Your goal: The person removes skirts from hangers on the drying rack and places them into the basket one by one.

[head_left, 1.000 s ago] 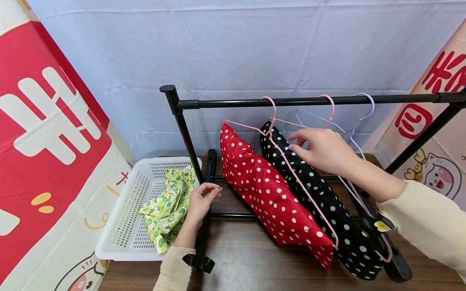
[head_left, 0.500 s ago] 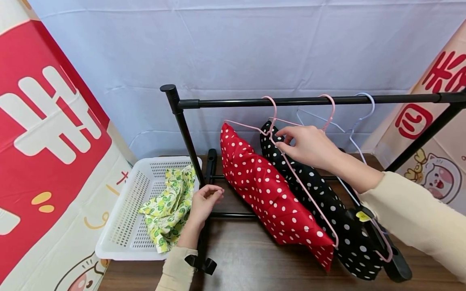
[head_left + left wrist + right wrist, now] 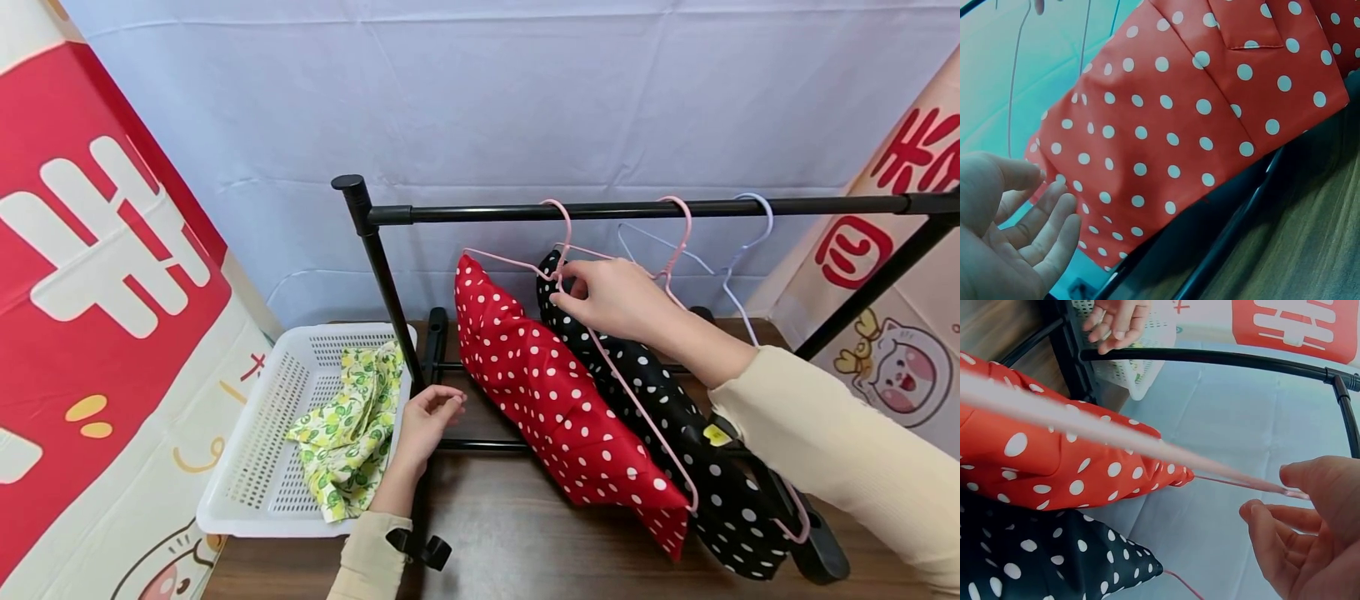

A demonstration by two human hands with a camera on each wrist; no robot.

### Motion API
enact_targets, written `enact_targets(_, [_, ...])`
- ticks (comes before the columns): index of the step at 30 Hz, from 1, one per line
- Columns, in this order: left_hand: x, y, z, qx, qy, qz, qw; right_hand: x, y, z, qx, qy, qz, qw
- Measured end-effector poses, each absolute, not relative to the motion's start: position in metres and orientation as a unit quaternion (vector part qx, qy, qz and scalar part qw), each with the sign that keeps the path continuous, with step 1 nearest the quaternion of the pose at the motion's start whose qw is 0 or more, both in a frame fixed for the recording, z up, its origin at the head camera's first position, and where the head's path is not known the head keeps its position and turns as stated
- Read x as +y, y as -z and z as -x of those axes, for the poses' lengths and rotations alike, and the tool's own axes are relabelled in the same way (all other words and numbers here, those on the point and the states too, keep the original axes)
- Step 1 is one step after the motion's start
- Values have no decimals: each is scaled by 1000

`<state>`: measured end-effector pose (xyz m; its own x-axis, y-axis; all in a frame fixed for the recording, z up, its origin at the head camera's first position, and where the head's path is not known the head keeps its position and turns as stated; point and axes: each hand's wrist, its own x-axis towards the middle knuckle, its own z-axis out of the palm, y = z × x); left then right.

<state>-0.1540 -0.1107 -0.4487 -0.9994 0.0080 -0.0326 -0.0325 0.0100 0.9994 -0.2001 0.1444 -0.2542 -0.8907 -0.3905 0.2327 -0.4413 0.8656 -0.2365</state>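
A red cloth item with white dots (image 3: 555,400) hangs from a pink hanger (image 3: 626,387) on the black rack. Behind it, a black dotted cloth item (image 3: 660,383) hangs on another pink hanger (image 3: 678,242). My right hand (image 3: 618,296) is at the neck of the front hanger. In the right wrist view, the hanger's neck (image 3: 1291,492) lies between the thumb and fingers, with a gap left between their tips. My left hand (image 3: 423,429) hovers, relaxed and holding nothing, beside the rack's left post; the left wrist view puts its loosely bent fingers near the red cloth.
A white basket (image 3: 247,467) at the left holds a crumpled green-and-yellow lemon-print cloth (image 3: 352,425). The black rack bar (image 3: 480,213) runs across the view, and a bare light-blue hanger (image 3: 731,267) hangs farther right. Beneath is a brown wooden table (image 3: 502,525).
My right hand has moved left, from beside the black cloth to the neck of the front pink hanger. The left hand has drifted slightly right and down. The hanging cloths look unmoved.
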Motion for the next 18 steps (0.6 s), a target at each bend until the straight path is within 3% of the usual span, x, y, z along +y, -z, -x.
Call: enact_targets(18, [-105,452,153,712,-702,19,17,131,250,207,-964,-166,-182,103])
